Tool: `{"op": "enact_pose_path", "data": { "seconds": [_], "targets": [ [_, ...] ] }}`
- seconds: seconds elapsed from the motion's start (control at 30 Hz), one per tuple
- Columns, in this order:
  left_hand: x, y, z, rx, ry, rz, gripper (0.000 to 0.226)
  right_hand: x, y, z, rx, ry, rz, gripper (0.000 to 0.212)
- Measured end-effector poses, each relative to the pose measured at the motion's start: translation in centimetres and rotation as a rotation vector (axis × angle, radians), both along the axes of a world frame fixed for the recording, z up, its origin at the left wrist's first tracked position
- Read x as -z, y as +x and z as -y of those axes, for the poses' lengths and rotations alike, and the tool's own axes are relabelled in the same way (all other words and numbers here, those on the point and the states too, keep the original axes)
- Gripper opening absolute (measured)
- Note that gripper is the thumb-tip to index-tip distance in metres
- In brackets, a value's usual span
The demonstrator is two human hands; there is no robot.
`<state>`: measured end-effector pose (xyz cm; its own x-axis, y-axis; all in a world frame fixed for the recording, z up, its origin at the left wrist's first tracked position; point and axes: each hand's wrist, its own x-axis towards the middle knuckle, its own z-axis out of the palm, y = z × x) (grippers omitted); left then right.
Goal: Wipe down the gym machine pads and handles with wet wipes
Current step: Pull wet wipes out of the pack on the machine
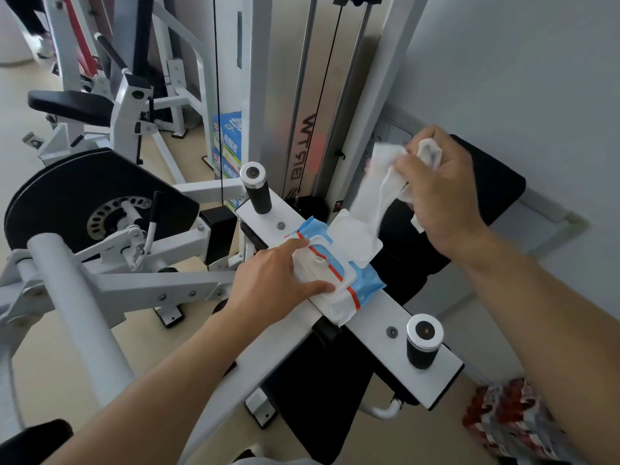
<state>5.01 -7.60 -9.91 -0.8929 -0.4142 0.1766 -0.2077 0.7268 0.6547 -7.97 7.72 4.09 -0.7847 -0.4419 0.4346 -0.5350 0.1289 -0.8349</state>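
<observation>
A blue and white wet wipe pack (339, 280) lies on the machine's white crossbar (385, 317), its lid flipped open. My left hand (275, 283) presses flat on the pack, fingers spread. My right hand (439, 193) is raised above the black pad (486, 186), pinching a white wet wipe (379, 179) whose lower end still reaches down to the pack's opening. Two black handles with chrome caps stand on the crossbar: the far one (258, 193) beyond the pack, the near one (422, 344) in front of it.
A white weight stack column (302, 95) with cables rises behind the crossbar. A black cam disc (84, 196) and white frame tubes fill the left. Another machine's black seat (67, 105) sits at the back left. A wall is on the right, a patterned bundle (503, 421) on the floor.
</observation>
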Motion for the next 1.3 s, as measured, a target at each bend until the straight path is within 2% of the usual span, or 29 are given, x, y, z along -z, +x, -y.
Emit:
{"op": "enact_pose_path", "data": {
  "seconds": [0.07, 0.1, 0.17, 0.23, 0.3, 0.4, 0.43, 0.5, 0.57, 0.7, 0.87, 0.93, 1.03, 1.13, 1.2, 1.27, 1.3],
  "targets": [
    [0.1, 0.5, -0.4, 0.067, -0.033, -0.080, 0.064, 0.0, -1.2, -0.5, 0.097, 0.017, 0.071, 0.033],
    [0.1, 0.7, -0.7, 0.104, -0.051, -0.105, 0.051, 0.5, -1.9, -0.9, 0.136, 0.103, 0.120, 0.027],
    [0.2, 0.9, -1.2, 0.149, -0.078, -0.106, 0.032, 2.1, -3.5, -1.7, 0.135, 0.404, 0.251, 0.019],
    [0.2, 0.9, -1.3, 0.166, -0.086, -0.077, 0.030, 3.8, -4.0, -2.3, 0.012, 0.637, 0.444, 0.027],
    [0.2, 0.8, -1.1, 0.175, -0.080, -0.065, 0.028, 4.8, -3.6, -2.2, -0.139, 0.624, 0.600, 0.034],
    [0.4, 1.3, -0.8, 0.153, 0.001, -0.118, 0.022, 4.7, -2.2, -1.4, -0.356, 0.534, 0.705, 0.032],
    [0.5, 1.5, -0.7, 0.111, 0.047, -0.158, 0.018, 4.6, -1.8, -0.9, -0.377, 0.583, 0.642, 0.028],
    [0.6, 1.6, -0.6, -0.045, 0.166, -0.264, 0.006, 5.0, -1.5, 0.1, -0.331, 0.792, 0.336, 0.015],
    [0.4, 1.3, -0.3, -0.174, 0.298, -0.332, 0.004, 5.6, -1.0, 1.0, -0.275, 0.948, 0.133, 0.019],
    [-0.5, 1.1, -0.2, -0.154, 0.363, -0.331, 0.009, 6.4, -0.5, 1.9, -0.220, 1.073, 0.062, 0.032],
    [-1.6, 1.0, -0.9, -0.167, 0.401, -0.346, 0.011, 6.1, -0.7, 2.4, -0.295, 1.127, 0.051, 0.027],
    [-3.1, 1.6, -1.3, -0.195, 0.456, -0.398, 0.009, 5.0, -0.7, 1.8, -0.334, 1.038, 0.114, 0.029],
    [-7.9, 3.4, -2.8, -0.192, 0.554, -0.557, 0.003, 2.3, -0.9, -0.2, -0.288, 0.549, 0.429, 0.043],
    [-12.9, 5.6, -6.7, -0.009, 0.655, -0.700, 0.006, 0.2, -1.2, -3.7, -0.347, 0.100, 0.690, 0.039],
    [-14.9, 7.0, -11.2, 0.172, 0.706, -0.695, 0.007, -0.1, -1.4, -6.7, -0.426, -0.048, 0.765, 0.035],
    [-15.6, 7.3, -15.8, 0.289, 0.778, -0.621, 0.012, 0.6, -1.3, -10.1, -0.492, -0.219, 0.835, 0.031],
    [-15.3, 6.9, -18.0, 0.321, 0.840, -0.567, 0.015, 1.2, -1.1, -12.0, -0.513, -0.311, 0.875, 0.035]
  ]
}}
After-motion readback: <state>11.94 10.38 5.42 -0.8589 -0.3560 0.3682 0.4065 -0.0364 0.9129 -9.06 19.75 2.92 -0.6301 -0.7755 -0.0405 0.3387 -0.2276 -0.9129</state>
